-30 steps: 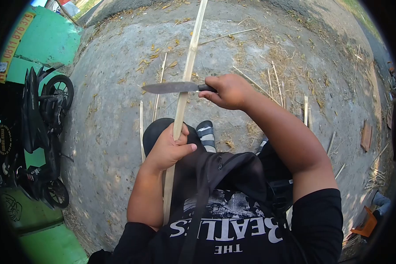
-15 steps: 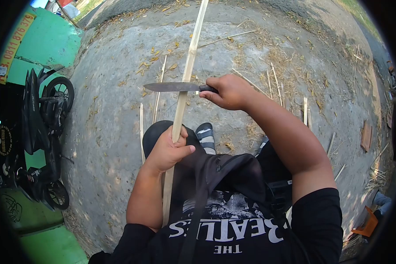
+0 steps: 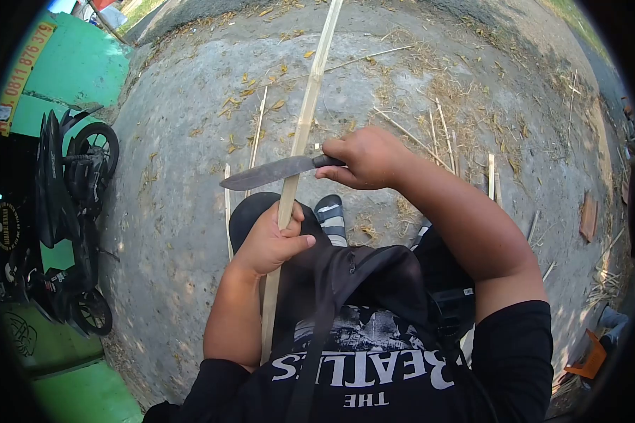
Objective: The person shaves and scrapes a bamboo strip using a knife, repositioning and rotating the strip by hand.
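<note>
A long, pale strip that looks like split bamboo (image 3: 308,106) runs from the top of the view down past my lap. My left hand (image 3: 274,240) is wrapped round it above my left knee. The strip's lower part passes beneath my left forearm. My right hand (image 3: 363,158) grips the dark handle of a large knife (image 3: 269,173). Its broad grey blade points left and lies across the strip, a short way above my left hand. The blade is tilted, with its tip lower than the handle.
Several thin strips (image 3: 258,130) and dry leaves lie on the concrete ground (image 3: 169,211). A parked motorcycle (image 3: 56,176) stands at the left beside a green wall (image 3: 85,63). A brown block (image 3: 588,217) and an orange object (image 3: 587,358) are at the right.
My right hand has drawn the knife along the strip toward me, and the blade has tilted with its tip lower. My left hand stays in nearly the same place on the strip.
</note>
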`<state>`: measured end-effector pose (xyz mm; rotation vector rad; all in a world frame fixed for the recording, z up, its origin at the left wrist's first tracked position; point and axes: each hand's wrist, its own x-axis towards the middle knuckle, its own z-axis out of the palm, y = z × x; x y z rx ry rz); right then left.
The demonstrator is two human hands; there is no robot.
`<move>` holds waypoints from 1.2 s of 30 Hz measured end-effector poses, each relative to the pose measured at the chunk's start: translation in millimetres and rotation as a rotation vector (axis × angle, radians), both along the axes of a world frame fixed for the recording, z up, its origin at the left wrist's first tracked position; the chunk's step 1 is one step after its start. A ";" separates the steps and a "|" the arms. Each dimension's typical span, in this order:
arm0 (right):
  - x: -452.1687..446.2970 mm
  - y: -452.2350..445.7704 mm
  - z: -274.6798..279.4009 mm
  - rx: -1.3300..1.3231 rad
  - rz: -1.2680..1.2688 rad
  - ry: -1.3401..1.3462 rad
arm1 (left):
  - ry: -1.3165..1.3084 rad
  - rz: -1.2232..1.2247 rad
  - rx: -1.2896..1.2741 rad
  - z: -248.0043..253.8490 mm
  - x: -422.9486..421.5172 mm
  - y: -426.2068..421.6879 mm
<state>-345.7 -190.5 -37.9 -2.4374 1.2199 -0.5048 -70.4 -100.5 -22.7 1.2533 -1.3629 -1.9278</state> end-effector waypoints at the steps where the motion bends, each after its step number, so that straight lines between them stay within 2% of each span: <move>1: -2.5 -3.5 -7.6 -0.005 -0.011 -0.026 | -0.009 -0.025 -0.036 -0.6 0.5 0.6; 3: -16.0 -17.2 -10.0 0.077 -0.123 -0.032 | -0.028 -0.028 -0.021 -0.6 0.5 3.3; 7: -9.1 -13.4 -11.8 0.023 -0.107 -0.081 | 0.010 0.048 0.126 10.3 -1.2 1.3; 11: -1.5 2.5 -4.4 -0.072 0.044 -0.067 | -0.043 -0.036 -0.024 1.2 0.3 0.8; 14: -21.3 -21.2 -19.2 -0.026 -0.182 -0.081 | -0.050 -0.052 -0.033 -0.6 0.9 3.9; 15: -28.5 -25.1 -11.5 0.047 -0.181 0.052 | -0.067 -0.051 -0.009 1.8 -0.2 3.2; 18: -20.4 -15.6 -4.0 0.059 -0.203 -0.047 | -0.036 -0.016 0.041 2.5 1.0 3.1; 21: -8.8 -1.8 1.4 -0.071 -0.018 -0.077 | -0.026 -0.026 0.036 3.0 -2.4 1.0; 24: -6.2 -1.6 -7.1 -0.113 0.019 -0.146 | -0.048 -0.078 -0.025 1.7 -0.5 1.4; 29: -10.6 -11.4 -9.1 -0.039 -0.118 -0.145 | -0.058 -0.061 -0.005 1.8 0.5 1.2; 33: -4.6 -0.2 -5.6 -0.090 0.001 -0.141 | -0.039 -0.035 0.021 3.4 -0.8 0.5; 36: -10.6 -6.9 -7.0 -0.041 -0.088 -0.102 | -0.022 -0.024 0.024 1.9 2.3 3.7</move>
